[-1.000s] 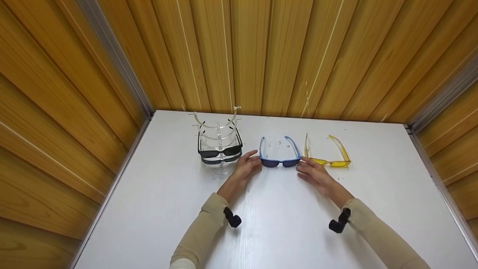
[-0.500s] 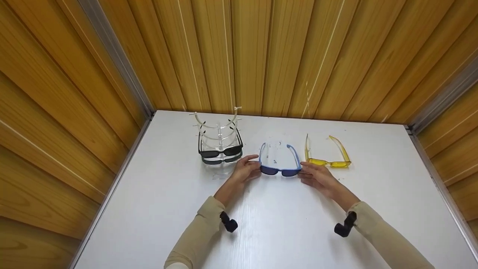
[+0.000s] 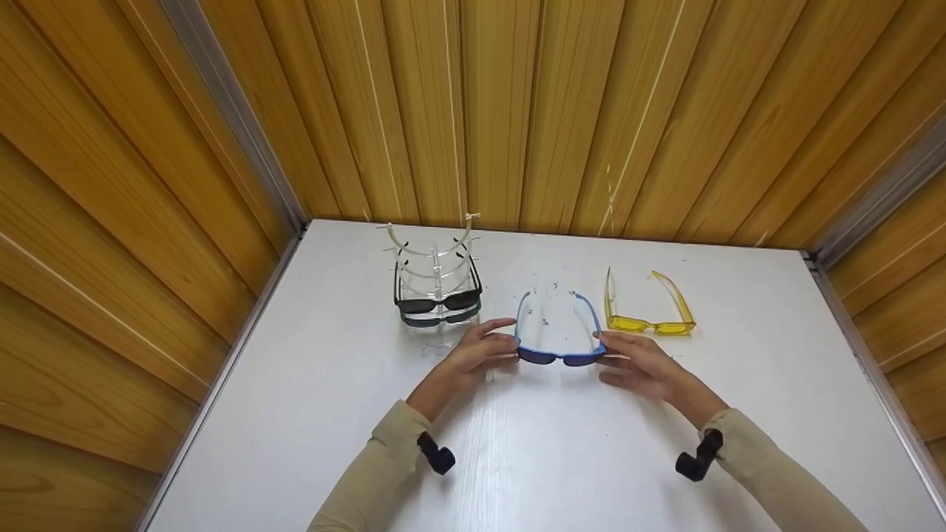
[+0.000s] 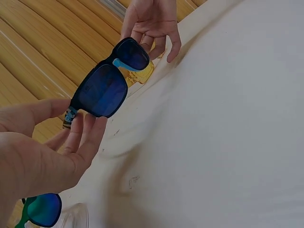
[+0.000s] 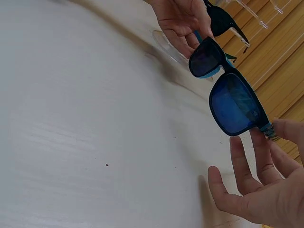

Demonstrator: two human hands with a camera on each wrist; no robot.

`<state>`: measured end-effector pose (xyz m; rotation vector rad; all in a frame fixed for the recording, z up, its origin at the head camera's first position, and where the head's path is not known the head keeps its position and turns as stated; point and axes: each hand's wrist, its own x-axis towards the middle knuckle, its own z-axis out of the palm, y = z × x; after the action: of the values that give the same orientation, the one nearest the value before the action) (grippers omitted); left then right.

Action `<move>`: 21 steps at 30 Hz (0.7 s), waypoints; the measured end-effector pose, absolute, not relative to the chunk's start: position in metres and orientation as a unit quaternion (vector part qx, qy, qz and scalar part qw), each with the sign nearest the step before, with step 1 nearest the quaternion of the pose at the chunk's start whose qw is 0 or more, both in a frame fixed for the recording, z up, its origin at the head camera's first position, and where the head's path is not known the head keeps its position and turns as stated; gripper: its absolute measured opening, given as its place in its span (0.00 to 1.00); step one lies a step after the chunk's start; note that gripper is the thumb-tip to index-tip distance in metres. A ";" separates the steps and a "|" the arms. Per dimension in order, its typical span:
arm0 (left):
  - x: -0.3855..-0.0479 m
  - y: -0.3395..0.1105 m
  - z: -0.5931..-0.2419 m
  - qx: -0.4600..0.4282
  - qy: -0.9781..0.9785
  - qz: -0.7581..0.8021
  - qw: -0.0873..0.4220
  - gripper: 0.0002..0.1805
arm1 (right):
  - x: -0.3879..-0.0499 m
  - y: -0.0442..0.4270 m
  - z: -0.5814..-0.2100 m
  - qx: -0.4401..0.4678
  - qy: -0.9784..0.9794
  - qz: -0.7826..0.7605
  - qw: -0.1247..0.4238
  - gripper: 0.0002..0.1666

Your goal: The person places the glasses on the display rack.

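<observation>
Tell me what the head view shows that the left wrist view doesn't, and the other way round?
Only the head view: the tan sleeves, the small black devices worn at the cuffs, and the upper arms of the clear display stand.

Only the left wrist view: the patterned side piece of the blue sunglasses and the palm of the right hand.

Both: the left hand and right hand holding those sunglasses by opposite sides, the yellow glasses (partly hidden at the wrist), the white table and wood-look wall.

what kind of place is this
Perhaps a small work booth for handling eyewear: wood-look panelled walls line three sides of a white table, which holds a clear tiered sunglasses stand.
</observation>
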<state>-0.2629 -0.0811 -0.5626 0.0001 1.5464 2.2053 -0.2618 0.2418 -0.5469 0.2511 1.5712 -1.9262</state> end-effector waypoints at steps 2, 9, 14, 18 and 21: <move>-0.260 -0.084 -0.561 0.007 0.554 0.799 0.233 0.33 | -0.259 0.242 -0.545 0.095 0.583 -0.740 0.321 0.14; -0.251 -0.092 -0.557 0.008 0.562 0.783 0.265 0.33 | -0.252 0.241 -0.543 0.110 0.581 -0.736 0.328 0.28; -0.246 -0.096 -0.556 0.010 0.564 0.777 0.280 0.28 | -0.248 0.240 -0.544 0.094 0.584 -0.735 0.332 0.29; -0.241 -0.098 -0.556 0.015 0.572 0.771 0.282 0.27 | -0.247 0.239 -0.546 0.067 0.585 -0.739 0.328 0.28; -0.239 -0.100 -0.556 0.016 0.575 0.767 0.285 0.26 | -0.247 0.239 -0.548 0.047 0.584 -0.744 0.321 0.30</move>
<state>-0.2390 -0.0998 -0.5560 0.0440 1.5371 2.0511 -0.2465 0.2386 -0.5482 0.1231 1.5351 -1.9538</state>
